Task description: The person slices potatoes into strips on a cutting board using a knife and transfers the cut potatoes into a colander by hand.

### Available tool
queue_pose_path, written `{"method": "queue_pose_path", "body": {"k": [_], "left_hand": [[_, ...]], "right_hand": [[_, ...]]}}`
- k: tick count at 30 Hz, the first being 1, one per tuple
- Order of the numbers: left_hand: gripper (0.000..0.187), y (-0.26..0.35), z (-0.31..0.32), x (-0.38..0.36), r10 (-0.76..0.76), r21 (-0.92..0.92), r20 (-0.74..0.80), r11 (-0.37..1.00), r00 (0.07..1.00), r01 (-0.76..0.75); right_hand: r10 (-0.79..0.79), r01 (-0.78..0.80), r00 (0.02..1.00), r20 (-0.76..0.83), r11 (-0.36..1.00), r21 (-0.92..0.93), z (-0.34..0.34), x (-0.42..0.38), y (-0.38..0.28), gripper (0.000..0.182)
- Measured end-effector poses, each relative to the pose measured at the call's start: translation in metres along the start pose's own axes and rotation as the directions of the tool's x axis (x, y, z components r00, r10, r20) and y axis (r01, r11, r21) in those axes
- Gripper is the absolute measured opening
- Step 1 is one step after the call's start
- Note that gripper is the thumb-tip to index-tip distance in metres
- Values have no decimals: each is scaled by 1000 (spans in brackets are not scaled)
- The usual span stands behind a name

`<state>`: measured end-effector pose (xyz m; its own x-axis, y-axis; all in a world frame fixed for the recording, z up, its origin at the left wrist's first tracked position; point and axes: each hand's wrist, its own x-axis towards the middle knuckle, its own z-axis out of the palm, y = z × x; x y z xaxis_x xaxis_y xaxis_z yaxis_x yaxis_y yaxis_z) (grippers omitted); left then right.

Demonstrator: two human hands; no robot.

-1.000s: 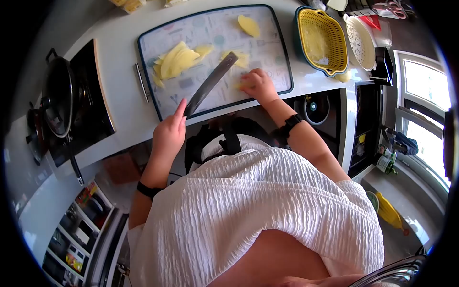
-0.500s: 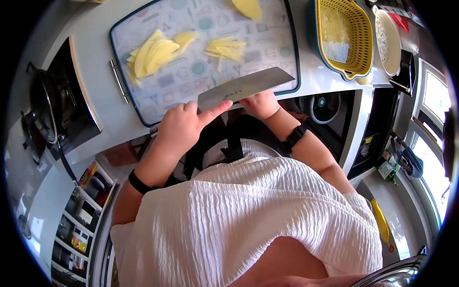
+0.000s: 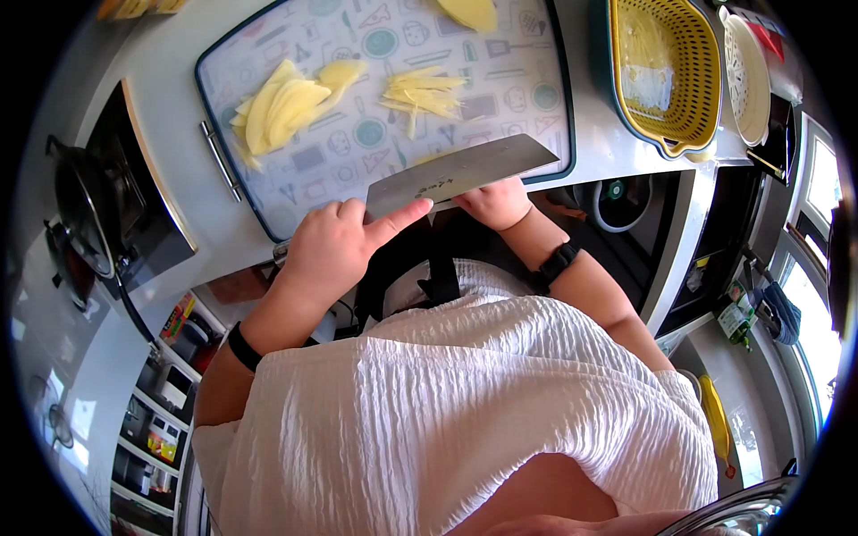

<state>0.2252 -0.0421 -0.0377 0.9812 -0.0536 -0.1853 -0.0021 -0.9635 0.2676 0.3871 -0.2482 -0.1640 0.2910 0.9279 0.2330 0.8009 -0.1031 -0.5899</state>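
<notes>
Grip, left hand (image 3: 332, 248): closed around the handle of the cleaver (image 3: 456, 171). The handle itself is hidden inside the fist, and the forefinger lies stretched along the flat of the blade. The blade is held with its broad face towards the camera, pointing towards 2 o'clock, over the near edge of the cutting board (image 3: 207, 96).

Grip, right hand (image 3: 493, 202): sits just past the blade at 3 o'clock from the left hand, at the board's near rim. Its fingers are covered by the steel, so whether they are open, or pinching anything, cannot be told.

Handling, by judgement: the cleaver looks stiff and weighty towards the blade, with a sharp lower edge. It is best held at the handle, close up to the blade, with fingers kept off the edge.

On the board, a fan of slices (image 3: 286, 103) lies at 10 o'clock from the blade, a small heap of strips (image 3: 424, 89) at 12 o'clock and one more piece (image 3: 465, 12) at the far rim. These pale yellow cuts look thin, moist and likely slippery.

Surroundings: a yellow colander (image 3: 668, 76) stands on the tabletop at 2 o'clock beside the board, with a white strainer (image 3: 747, 79) just beyond it. A dark pan (image 3: 85, 210) stands at 9 o'clock
</notes>
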Motion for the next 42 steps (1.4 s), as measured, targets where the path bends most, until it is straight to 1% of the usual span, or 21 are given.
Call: {"method": "queue_pose_path", "body": {"k": [2,5,8,14,17,20,23,24,26,30,32,35,38,42], "left_hand": [[73,0,-2,1,0,4,6,1000,1000,0],[73,-2,-2,3,1,-1,14,1000,1000,-1],[73,-3,-3,5,1,-12,22,1000,1000,-1],[74,-7,3,6,26,-23,27,999,999,-25],[75,-9,10,15,46,-1,20,999,999,-46],[77,-9,15,23,50,28,0,998,999,-50],[77,-6,14,24,55,37,-5,998,998,-55],[76,-5,13,22,55,36,-2,998,998,-55],[76,-4,14,20,44,21,-9,999,999,-44],[74,2,7,17,23,-10,24,1000,999,-23],[67,6,0,15,6,-32,32,999,999,-5],[63,5,-3,10,-1,-61,32,998,1000,3],[62,3,-2,8,-6,-51,35,999,999,8],[63,2,-1,8,-2,-24,29,1000,1000,2]], "right_hand": [[-5,5,1000,-17,1000,-17,-1,1,-1,26],[29,-29,999,27,1000,-1,5,-7,2,42],[27,-28,1000,-12,999,-20,3,-2,0,28],[27,-26,999,-21,999,39,1,2,-1,29],[3,-3,1000,-23,1000,19,2,1,1,30],[9,-10,1000,-28,999,-42,2,1,-1,29],[19,-20,999,-37,1000,-19,-10,7,-6,28],[41,-42,999,-31,999,-20,-10,5,-7,30],[90,-90,996,-17,996,-21,-10,1,-10,35],[98,-98,995,6,995,24,-1,-7,-3,36],[88,-89,996,8,996,29,0,-9,-1,36],[73,-73,997,-31,997,18,-1,-5,-2,28],[70,-72,997,-41,997,-33,-2,-6,-3,27],[55,-57,997,-45,998,-38,-3,-6,-2,27]]}}
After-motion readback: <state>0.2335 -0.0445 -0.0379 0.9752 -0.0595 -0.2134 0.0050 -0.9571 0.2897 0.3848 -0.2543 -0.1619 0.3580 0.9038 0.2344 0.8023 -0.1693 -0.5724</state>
